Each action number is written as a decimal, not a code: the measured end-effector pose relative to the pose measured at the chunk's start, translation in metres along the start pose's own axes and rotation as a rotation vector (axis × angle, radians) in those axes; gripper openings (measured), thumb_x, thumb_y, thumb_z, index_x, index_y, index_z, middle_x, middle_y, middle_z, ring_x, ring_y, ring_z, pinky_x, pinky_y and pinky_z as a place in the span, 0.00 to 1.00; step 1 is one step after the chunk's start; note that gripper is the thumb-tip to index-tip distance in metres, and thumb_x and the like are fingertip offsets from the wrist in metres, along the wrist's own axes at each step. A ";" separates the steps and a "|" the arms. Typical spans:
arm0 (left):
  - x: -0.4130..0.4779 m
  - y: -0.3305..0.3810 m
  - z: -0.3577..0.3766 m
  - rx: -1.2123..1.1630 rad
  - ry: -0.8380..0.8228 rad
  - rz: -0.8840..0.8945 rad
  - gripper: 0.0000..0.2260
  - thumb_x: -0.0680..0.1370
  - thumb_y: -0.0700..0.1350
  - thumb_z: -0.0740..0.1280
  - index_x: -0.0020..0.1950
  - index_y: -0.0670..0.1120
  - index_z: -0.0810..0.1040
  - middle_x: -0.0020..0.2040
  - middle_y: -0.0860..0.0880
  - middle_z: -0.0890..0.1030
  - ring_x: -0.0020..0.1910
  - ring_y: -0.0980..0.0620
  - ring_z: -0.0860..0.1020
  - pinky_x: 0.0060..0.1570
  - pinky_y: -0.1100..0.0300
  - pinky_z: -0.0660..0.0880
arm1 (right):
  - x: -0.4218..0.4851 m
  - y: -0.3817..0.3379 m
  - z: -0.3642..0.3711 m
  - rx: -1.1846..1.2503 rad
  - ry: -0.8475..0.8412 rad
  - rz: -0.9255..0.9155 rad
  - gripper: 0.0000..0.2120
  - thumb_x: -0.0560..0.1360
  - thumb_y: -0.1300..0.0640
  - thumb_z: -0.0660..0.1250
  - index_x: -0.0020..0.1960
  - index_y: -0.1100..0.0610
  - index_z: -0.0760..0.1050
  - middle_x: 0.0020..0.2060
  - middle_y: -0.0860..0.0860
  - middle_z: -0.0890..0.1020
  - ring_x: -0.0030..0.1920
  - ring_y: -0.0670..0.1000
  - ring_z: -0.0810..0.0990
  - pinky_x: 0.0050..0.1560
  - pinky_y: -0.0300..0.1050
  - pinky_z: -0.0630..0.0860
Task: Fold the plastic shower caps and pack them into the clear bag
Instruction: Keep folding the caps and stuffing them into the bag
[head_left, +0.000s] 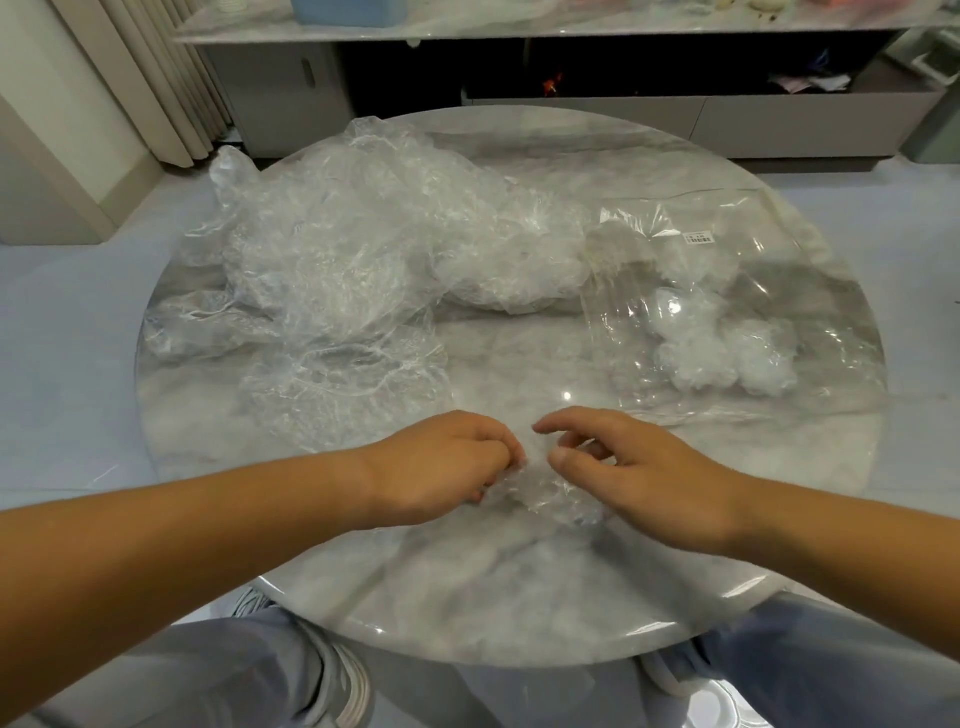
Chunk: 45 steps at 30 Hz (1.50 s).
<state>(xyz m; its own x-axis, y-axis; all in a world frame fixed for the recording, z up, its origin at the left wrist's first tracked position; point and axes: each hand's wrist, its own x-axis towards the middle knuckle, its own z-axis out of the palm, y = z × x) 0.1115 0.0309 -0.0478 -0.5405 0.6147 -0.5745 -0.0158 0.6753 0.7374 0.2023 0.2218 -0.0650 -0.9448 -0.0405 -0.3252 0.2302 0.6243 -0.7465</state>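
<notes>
One view is all I've got here: the wide-angle head camera, up above the near edge of the round table (519, 613), facing forward and tipped down. It's close in: the left hand (441, 467) and right hand (639, 478) sit mid-frame, knees (234, 670) at the bottom, the cabinet (779, 119) across the far top, floor (78, 322) showing left and right.
</notes>
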 end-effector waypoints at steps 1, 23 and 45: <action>-0.002 0.003 0.001 0.030 -0.017 0.008 0.15 0.82 0.41 0.57 0.59 0.50 0.82 0.55 0.54 0.81 0.56 0.54 0.80 0.63 0.54 0.77 | 0.002 -0.002 -0.001 0.090 -0.028 0.037 0.13 0.81 0.44 0.62 0.64 0.39 0.75 0.46 0.40 0.81 0.44 0.39 0.78 0.49 0.33 0.73; 0.018 -0.002 -0.011 -0.143 -0.131 -0.179 0.22 0.69 0.41 0.58 0.60 0.44 0.80 0.54 0.43 0.83 0.46 0.49 0.82 0.51 0.58 0.81 | 0.003 -0.004 -0.028 0.192 -0.313 0.269 0.21 0.75 0.37 0.66 0.51 0.54 0.83 0.42 0.50 0.79 0.42 0.48 0.80 0.50 0.47 0.81; 0.015 -0.007 -0.045 -0.344 -0.423 -0.334 0.28 0.73 0.43 0.57 0.75 0.50 0.65 0.57 0.32 0.81 0.51 0.39 0.83 0.54 0.50 0.78 | 0.007 -0.014 0.003 0.244 -0.298 0.016 0.26 0.77 0.31 0.54 0.66 0.42 0.75 0.59 0.37 0.80 0.62 0.38 0.77 0.66 0.43 0.74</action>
<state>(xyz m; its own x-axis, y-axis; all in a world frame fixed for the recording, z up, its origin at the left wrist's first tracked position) 0.0656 0.0174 -0.0460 -0.0822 0.5492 -0.8316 -0.4333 0.7318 0.5261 0.1931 0.2105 -0.0582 -0.8396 -0.2795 -0.4658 0.3274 0.4239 -0.8445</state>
